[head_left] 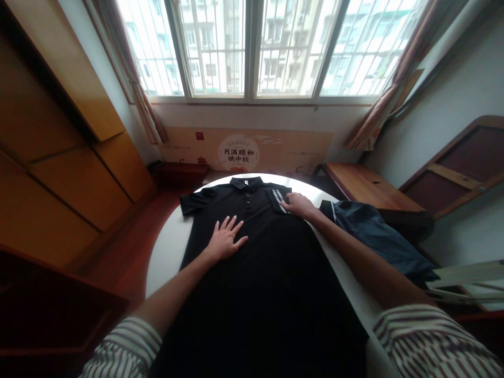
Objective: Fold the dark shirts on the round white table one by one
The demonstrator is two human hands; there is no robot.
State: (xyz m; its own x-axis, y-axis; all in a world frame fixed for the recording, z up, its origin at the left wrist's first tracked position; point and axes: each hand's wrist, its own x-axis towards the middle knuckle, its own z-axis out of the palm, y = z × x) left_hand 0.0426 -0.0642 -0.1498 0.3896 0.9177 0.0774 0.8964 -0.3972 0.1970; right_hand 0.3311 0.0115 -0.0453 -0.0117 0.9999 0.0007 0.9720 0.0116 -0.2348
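A black short-sleeved polo shirt (260,273) lies spread front up, its collar at the far side and its hem toward me. Flat on the chest of the shirt rests my left hand (225,239), fingers spread. My right hand (298,203) has its fingers bent together at the right sleeve, which is folded inward over the chest and shows pale stripes. The fingers grip the sleeve's edge. The left sleeve reaches outward past the table edge. Small buttons run down from the collar.
The shirt is on a round white table (167,257). Dark blue clothing (374,231) hangs at the right beside a wooden desk (366,184). Wooden cabinets (51,173) stand at the left. A printed banner (275,149) covers the wall below the barred window.
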